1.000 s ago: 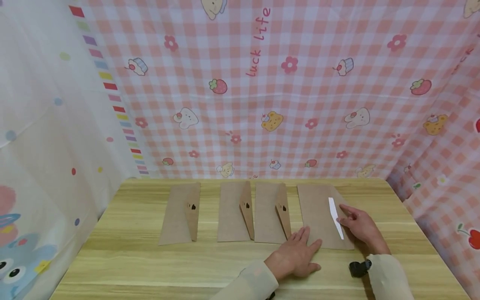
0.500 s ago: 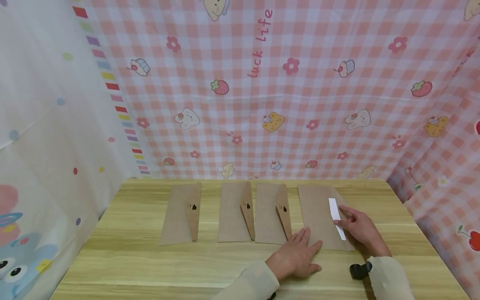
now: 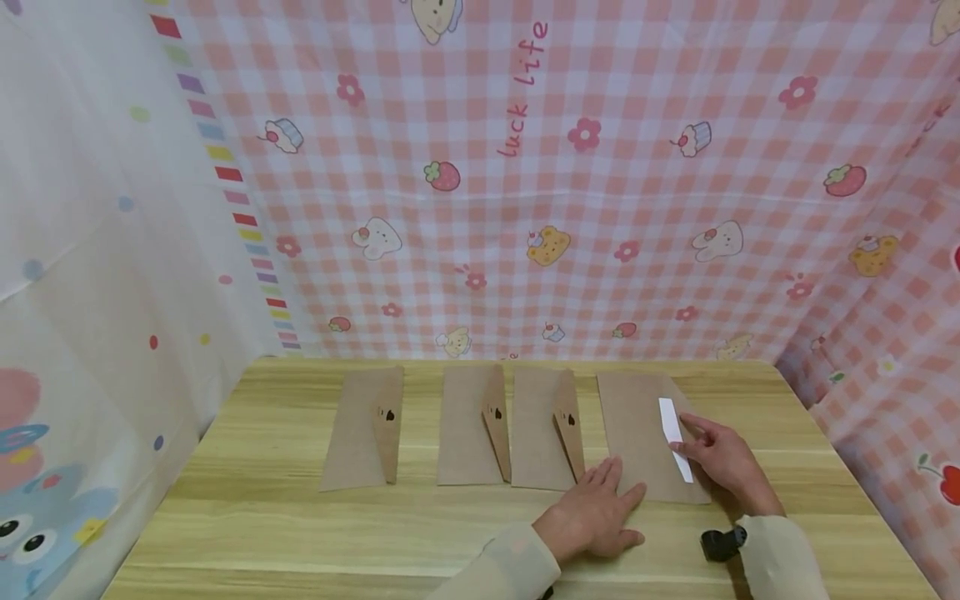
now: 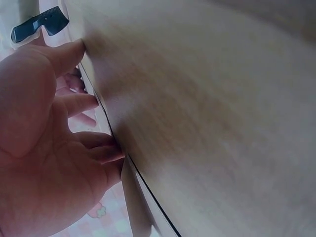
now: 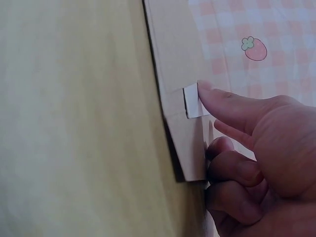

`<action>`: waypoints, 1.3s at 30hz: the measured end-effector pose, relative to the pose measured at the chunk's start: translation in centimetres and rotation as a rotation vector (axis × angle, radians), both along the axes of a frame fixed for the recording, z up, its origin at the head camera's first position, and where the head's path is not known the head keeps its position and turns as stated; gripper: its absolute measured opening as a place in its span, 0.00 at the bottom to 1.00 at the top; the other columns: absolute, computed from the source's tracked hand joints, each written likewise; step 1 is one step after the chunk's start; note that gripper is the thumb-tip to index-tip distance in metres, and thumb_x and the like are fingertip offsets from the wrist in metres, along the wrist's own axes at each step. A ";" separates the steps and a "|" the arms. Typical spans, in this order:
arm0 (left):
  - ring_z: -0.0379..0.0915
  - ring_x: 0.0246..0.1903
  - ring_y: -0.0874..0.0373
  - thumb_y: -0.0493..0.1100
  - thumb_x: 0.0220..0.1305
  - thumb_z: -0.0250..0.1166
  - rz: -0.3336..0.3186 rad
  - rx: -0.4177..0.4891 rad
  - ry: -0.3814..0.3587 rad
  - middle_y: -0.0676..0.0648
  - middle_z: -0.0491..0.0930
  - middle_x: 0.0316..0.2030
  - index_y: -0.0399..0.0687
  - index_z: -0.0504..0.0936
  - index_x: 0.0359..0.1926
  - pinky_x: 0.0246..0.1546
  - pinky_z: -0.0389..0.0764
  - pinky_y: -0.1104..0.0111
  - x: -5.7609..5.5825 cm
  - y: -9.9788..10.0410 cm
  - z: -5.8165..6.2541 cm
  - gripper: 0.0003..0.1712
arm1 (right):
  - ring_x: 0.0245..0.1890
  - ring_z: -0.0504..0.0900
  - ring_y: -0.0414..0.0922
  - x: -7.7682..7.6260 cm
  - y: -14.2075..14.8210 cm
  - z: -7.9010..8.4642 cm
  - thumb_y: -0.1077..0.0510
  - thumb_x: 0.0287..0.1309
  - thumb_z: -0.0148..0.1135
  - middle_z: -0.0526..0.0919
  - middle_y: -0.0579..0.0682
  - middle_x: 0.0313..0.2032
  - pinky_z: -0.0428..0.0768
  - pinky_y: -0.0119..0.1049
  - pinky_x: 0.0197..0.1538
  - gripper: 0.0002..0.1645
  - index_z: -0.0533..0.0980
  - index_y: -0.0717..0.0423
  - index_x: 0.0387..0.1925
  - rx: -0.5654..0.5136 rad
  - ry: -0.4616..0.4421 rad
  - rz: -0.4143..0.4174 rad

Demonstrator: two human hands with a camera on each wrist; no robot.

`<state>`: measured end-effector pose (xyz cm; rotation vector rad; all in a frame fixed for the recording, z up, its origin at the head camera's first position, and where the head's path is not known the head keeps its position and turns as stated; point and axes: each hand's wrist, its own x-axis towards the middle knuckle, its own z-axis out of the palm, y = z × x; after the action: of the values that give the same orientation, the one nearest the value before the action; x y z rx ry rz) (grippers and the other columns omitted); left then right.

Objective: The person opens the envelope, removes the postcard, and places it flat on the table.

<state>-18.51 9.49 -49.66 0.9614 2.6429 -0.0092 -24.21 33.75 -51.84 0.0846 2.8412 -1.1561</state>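
Presently, right thumb bent onto the white strip [image 3: 671, 421]; the other fingers [image 5: 232, 170] of the right hand [image 3: 723, 458] curl at the edge of the envelope [image 3: 633, 417]. Whether they pinch strip or paper, cannot tell. Change over the last second: thumb tip has crept from the strip's edge to over it, and slightly more white shows; over the last half second, almost nothing. Judged: small, careful work at the strip, with no detachment yet to be seen. Left hand [image 3: 592, 512] holds nothing: fingers spread, palm down, fingertips at the near edge of the envelope and the corner beside it; position unchanged, so probably a steadying hand. The envelope lies on the table [image 3: 300, 542], last in the row on the person's right, flap spread out. Three more lie to its left, flaps folded over, dark print showing: one near it [image 3: 534, 425], one just beside that [image 3: 465, 425], one further apart [image 3: 352, 425]. None of these has shifted. Beyond the table, checked cloth [image 3: 525, 208].
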 end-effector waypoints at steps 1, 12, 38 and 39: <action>0.39 0.77 0.60 0.70 0.69 0.49 -0.002 -0.001 0.003 0.50 0.45 0.78 0.74 0.53 0.76 0.73 0.52 0.68 0.0 0.0 0.0 0.38 | 0.23 0.67 0.41 0.0 0.0 0.0 0.53 0.61 0.68 0.68 0.47 0.24 0.67 0.32 0.25 0.39 0.66 0.68 0.67 -0.002 -0.001 -0.001; 0.40 0.77 0.60 0.70 0.69 0.49 -0.004 -0.012 0.015 0.50 0.45 0.78 0.74 0.53 0.76 0.73 0.52 0.68 0.1 0.0 0.0 0.38 | 0.21 0.67 0.39 0.0 0.1 0.0 0.58 0.61 0.67 0.69 0.47 0.23 0.67 0.31 0.24 0.36 0.67 0.69 0.66 -0.019 0.026 0.011; 0.40 0.76 0.62 0.70 0.69 0.49 -0.004 -0.024 0.006 0.52 0.46 0.78 0.77 0.52 0.76 0.73 0.51 0.69 -0.1 0.2 0.2 0.37 | 0.30 0.72 0.46 -0.1 -0.2 0.5 0.46 0.65 0.64 0.75 0.56 0.31 0.70 0.32 0.30 0.44 0.60 0.68 0.71 0.023 -0.051 0.036; 0.40 0.76 0.62 0.70 0.69 0.49 -0.002 -0.025 0.007 0.52 0.46 0.78 0.77 0.52 0.76 0.73 0.51 0.69 0.0 0.1 0.2 0.37 | 0.33 0.74 0.48 -0.1 -0.3 0.5 0.46 0.65 0.63 0.78 0.62 0.35 0.72 0.32 0.32 0.44 0.60 0.68 0.71 0.013 -0.061 0.043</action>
<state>-18.53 9.62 -49.51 0.9582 2.6420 -0.0461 -24.34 33.42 -51.34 0.0578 2.7833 -1.1069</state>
